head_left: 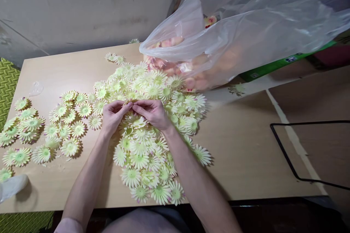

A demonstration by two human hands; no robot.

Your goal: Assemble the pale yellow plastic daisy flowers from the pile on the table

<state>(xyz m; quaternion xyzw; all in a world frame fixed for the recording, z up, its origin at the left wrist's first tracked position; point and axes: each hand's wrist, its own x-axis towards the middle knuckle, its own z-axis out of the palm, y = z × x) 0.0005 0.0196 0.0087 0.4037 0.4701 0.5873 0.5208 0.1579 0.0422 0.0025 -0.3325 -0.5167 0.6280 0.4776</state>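
My left hand and my right hand meet over a large heap of artificial daisy flower heads. Thumbs and forefingers of both are closed in a pinch, tips almost touching. A pale yellowish edge shows at the fingertips, seemingly an artificial flower, mostly hidden by the fingers. The flower heads are pale yellow-green with greener centres, some with pinkish petal tips. They spread beneath both wrists and between the forearms. To the left lies a looser group of the same flower heads.
A translucent plastic bag holding pink and peach pieces leans over the table's back right. More flower heads lie at the left edge, near a white object. A black metal frame stands right of the wooden table. Behind is a grey wall.
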